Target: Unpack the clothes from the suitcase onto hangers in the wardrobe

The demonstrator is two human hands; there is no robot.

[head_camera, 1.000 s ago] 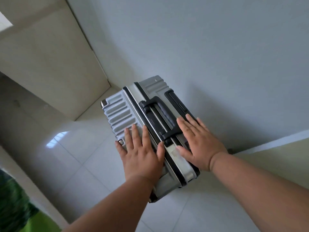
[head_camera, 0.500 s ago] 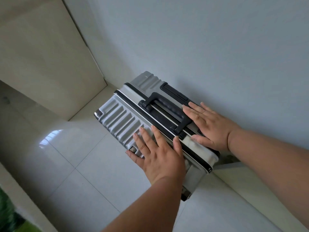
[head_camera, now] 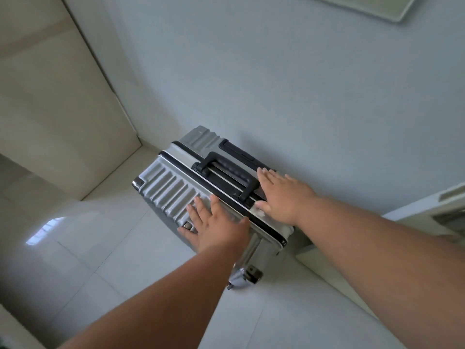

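Note:
A silver ribbed hard-shell suitcase [head_camera: 166, 190] with a black frame and a black carry handle [head_camera: 226, 172] stands closed on the tiled floor against the pale wall. My left hand [head_camera: 216, 225] lies flat on its ribbed front shell, fingers spread, beside a small latch. My right hand [head_camera: 281, 195] rests flat on the top edge, just right of the handle, fingers spread. Neither hand grips anything. No clothes, hangers or wardrobe interior show.
A beige panel [head_camera: 50, 117] meets the wall in the corner at left. Glossy white floor tiles [head_camera: 88, 248] spread in front of the suitcase. A white ledge or frame [head_camera: 427, 205] juts in at right.
The suitcase has turned and shifted right, its ribbed front now facing more toward me. Both hands stayed flat on it, and the view has tilted up.

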